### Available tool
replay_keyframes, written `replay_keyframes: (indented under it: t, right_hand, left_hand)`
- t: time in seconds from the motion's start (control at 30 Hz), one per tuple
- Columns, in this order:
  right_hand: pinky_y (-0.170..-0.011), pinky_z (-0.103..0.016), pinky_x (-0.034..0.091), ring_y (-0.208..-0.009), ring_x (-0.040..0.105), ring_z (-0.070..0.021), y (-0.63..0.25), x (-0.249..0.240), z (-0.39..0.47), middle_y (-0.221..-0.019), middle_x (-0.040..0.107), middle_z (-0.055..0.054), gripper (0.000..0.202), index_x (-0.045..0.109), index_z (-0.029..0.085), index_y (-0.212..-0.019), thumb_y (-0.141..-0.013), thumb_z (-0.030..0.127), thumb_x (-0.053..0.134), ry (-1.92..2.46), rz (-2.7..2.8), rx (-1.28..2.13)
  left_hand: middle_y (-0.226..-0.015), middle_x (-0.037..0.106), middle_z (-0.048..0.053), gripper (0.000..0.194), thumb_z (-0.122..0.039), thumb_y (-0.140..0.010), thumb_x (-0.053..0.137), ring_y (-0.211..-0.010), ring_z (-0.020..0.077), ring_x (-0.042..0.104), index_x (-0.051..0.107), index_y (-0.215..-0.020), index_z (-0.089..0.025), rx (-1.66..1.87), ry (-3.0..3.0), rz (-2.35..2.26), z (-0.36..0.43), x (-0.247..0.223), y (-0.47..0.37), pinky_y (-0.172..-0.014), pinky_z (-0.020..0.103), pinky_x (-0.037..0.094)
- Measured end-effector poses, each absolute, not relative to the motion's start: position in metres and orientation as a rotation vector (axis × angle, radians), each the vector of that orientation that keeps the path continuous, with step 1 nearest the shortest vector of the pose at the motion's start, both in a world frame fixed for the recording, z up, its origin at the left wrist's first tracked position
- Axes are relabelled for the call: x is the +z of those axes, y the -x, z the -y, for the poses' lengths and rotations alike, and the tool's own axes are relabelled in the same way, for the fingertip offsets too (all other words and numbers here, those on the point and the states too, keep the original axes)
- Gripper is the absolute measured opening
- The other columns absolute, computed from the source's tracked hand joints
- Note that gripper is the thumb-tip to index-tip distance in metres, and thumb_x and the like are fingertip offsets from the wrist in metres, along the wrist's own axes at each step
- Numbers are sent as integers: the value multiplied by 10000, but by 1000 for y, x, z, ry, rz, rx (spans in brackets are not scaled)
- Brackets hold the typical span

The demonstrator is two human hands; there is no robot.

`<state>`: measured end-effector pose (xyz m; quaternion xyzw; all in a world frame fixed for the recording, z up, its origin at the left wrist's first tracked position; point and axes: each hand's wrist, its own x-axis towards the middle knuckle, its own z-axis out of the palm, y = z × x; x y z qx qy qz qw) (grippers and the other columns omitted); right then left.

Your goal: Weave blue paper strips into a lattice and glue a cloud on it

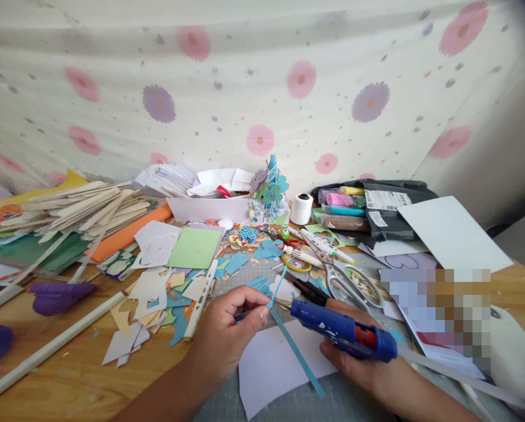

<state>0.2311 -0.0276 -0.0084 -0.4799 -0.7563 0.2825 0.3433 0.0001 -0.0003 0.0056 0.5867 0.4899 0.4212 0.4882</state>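
Observation:
Between thumb and fingers, my left hand (233, 328) pinches a narrow blue paper strip (296, 354). One end of the strip hangs down to the right, and a thinner piece sticks up above the fingertips. My right hand (363, 366) is wrapped round a blue hot glue gun (339, 331), its nozzle pointing left close to the strip. Whether the nozzle touches the strip I cannot tell. Under both hands lies a pale lilac sheet of paper (266, 369) on a grey cutting mat (345, 398).
Paper scraps (152, 299) litter the left and middle. Silver scissors (339, 278), markers (203, 299) and a white thread spool (301, 209) lie beyond my hands. Wooden sticks (81, 205) are piled at left; a black plastic bag (385, 217) sits at back right. A floral cloth (218, 88) hangs behind.

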Motion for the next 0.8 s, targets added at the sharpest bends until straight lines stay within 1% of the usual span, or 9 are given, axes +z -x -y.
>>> replay_keyframes:
  t: [0.1, 0.2, 0.3, 0.37, 0.47, 0.6, 0.63, 0.7, 0.8]
  right_hand:
    - [-577, -278, 493, -615, 553, -172, -233, -13, 28, -666, 521, -4, 176, 483, 230, -626, -777, 299, 541, 1279, 1933, 705]
    - [-616, -299, 526, -642, 593, -192, -234, -16, 30, -672, 555, -17, 157, 535, 244, -623, -769, 299, 542, 1279, 1893, 656]
    - [-604, -303, 544, -661, 628, -206, -237, -23, 31, -690, 598, -26, 127, 582, 252, -643, -755, 307, 555, 1296, 1866, 654]
    - [-645, -327, 567, -759, 662, -238, -239, -30, 31, -785, 653, -49, 98, 636, 253, -736, -738, 335, 582, 1333, 1817, 627]
    - [-743, -386, 579, -901, 673, -282, -242, -44, 33, -969, 687, -86, 231, 673, 250, -911, -729, 378, 608, 1366, 1759, 606]
    - [-845, -454, 555, -1014, 653, -315, -246, -57, 37, -1085, 677, -107, 350, 656, 251, -1054, -737, 395, 622, 1414, 1666, 584]
    - [-849, -457, 553, -1030, 647, -319, -246, -56, 37, -1078, 678, -106, 349, 655, 252, -1053, -734, 389, 625, 1412, 1668, 577]
    - [-818, -431, 565, -1003, 654, -311, -245, -50, 37, -1005, 689, -94, 274, 667, 254, -981, -731, 358, 619, 1383, 1724, 584]
    - [-698, -353, 575, -811, 671, -258, -240, -32, 34, -802, 663, -58, 81, 645, 255, -769, -738, 298, 584, 1327, 1805, 613]
  left_hand:
    - [-606, 612, -16, 97, -285, -748, 645, -590, 143, 558, 666, -770, -193, 1027, -1416, -1188, 1, 6, 0, -555, 233, 422]
    - [-614, 617, -15, 95, -286, -752, 644, -595, 144, 562, 668, -772, -196, 1016, -1417, -1187, 2, 6, 0, -557, 233, 426]
    - [-619, 617, -14, 90, -283, -760, 638, -603, 142, 560, 669, -767, -199, 1011, -1433, -1193, 2, 6, 0, -562, 231, 422]
    - [-623, 618, -14, 87, -279, -765, 635, -606, 142, 559, 670, -771, -200, 1010, -1441, -1195, 2, 6, 1, -564, 230, 421]
    - [-628, 622, -15, 84, -276, -769, 632, -609, 140, 560, 669, -782, -202, 1007, -1440, -1186, 2, 5, 1, -567, 228, 421]
    - [-626, 618, -17, 83, -278, -765, 637, -609, 140, 558, 665, -776, -201, 1003, -1434, -1185, 1, 5, 1, -567, 229, 420]
    - [-626, 616, -18, 84, -280, -764, 638, -608, 140, 556, 664, -776, -201, 1004, -1434, -1188, 1, 5, 1, -567, 229, 418]
    - [-627, 615, -18, 87, -284, -766, 637, -609, 139, 554, 664, -777, -202, 1004, -1440, -1190, 1, 5, 0, -567, 229, 415]
    - [-626, 613, -19, 96, -295, -770, 633, -609, 140, 550, 662, -780, -204, 998, -1454, -1187, 0, 5, 0, -563, 230, 410]
